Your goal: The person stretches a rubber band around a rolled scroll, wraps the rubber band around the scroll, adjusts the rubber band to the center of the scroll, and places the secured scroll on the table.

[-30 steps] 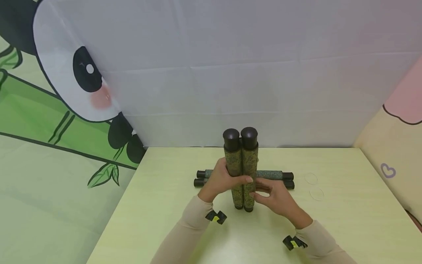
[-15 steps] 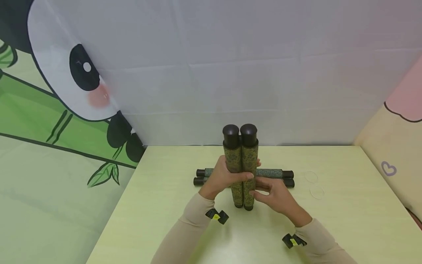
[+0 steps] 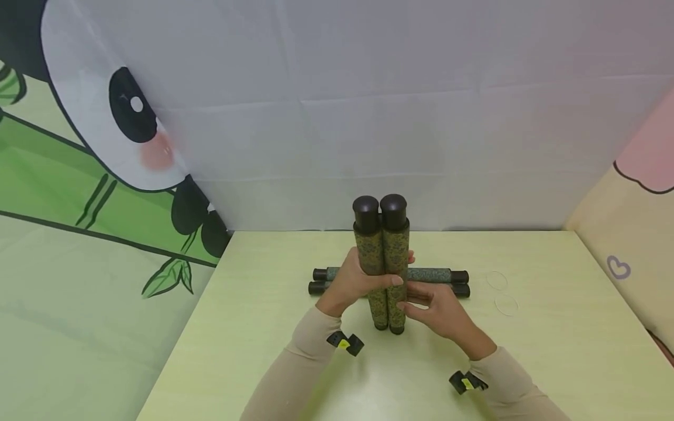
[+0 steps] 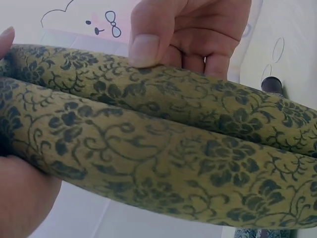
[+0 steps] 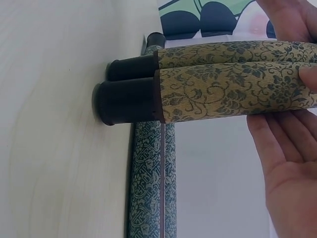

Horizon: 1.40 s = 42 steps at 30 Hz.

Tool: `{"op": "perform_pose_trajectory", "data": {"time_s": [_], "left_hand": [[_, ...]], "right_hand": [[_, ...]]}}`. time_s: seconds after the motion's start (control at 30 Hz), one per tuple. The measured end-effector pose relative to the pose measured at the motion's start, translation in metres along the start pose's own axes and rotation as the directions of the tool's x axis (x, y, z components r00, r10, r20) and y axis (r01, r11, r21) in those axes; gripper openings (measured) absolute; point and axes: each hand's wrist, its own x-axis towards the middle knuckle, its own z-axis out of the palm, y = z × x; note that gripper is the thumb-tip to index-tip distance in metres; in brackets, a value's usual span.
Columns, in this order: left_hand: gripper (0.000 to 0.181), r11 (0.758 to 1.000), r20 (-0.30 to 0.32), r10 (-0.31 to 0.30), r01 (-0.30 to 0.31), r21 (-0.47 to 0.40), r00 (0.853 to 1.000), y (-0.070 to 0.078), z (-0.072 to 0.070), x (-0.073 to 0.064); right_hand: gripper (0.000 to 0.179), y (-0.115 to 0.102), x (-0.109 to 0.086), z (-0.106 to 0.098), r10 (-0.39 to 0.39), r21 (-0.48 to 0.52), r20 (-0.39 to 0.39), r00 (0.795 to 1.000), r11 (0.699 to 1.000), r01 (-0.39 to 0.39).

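Two rolled scrolls (image 3: 395,251) in yellow-green flowered cloth, with dark rounded ends, stand upright side by side. My left hand (image 3: 357,283) grips the pair around the middle, thumb across the front; its fingertips show at the far right side. Lower down, my right hand (image 3: 442,310) holds the right-hand scroll, its thumb on the near face. The left wrist view shows that thumb (image 4: 146,49) pressing the cloth, other fingers bent behind. Dark lower ends (image 5: 126,101) appear close over the table in the right wrist view.
Behind the upright pair, two blue-green patterned scrolls (image 3: 432,275) lie crosswise on the pale table (image 3: 253,351). To their right lie two thin rings (image 3: 506,304). A white cloth backdrop (image 3: 337,134) rises at the table's back edge, with printed cloth on both sides.
The tops of the upright scrolls have tipped slightly left. Both hands keep their places on them, and the head view has shifted a little.
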Motion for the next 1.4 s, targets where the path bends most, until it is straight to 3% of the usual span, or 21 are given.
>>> {"op": "perform_pose_trajectory", "data": {"time_s": [0.4, 0.6, 0.9, 1.17, 1.3, 1.4], "left_hand": [[0.059, 0.999, 0.078, -0.031, 0.03, 0.011, 0.996, -0.01, -0.003, -0.03], [0.042, 0.998, 0.06, -0.022, 0.018, 0.057, 0.998, -0.016, -0.003, -0.033], [0.039, 0.996, 0.043, -0.041, 0.038, 0.079, 0.998, -0.018, -0.005, -0.029], [0.038, 0.992, 0.043, -0.072, 0.068, 0.104, 0.996, -0.021, -0.007, -0.028], [0.039, 0.991, 0.038, -0.068, 0.063, 0.118, 0.997, -0.021, -0.008, -0.027], [0.039, 0.99, 0.034, -0.064, 0.059, 0.127, 0.997, -0.02, -0.008, -0.027]], "right_hand": [[0.034, -0.009, -0.017, 0.025, -0.032, 0.006, -0.045, 0.998, 0.999, 0.032], [0.034, -0.01, -0.016, 0.025, -0.069, -0.024, -0.051, 0.996, 0.997, 0.068], [0.042, -0.016, -0.017, 0.023, -0.012, -0.104, -0.06, 0.998, 0.995, 0.006], [0.033, -0.022, -0.019, -0.007, -0.017, -0.273, 0.015, 1.0, 0.962, 0.02], [0.031, -0.025, -0.015, -0.037, 0.024, -0.343, -0.027, 0.999, 0.939, -0.032], [0.028, -0.022, -0.01, -0.062, 0.02, -0.437, -0.097, 0.995, 0.898, -0.06]]}}
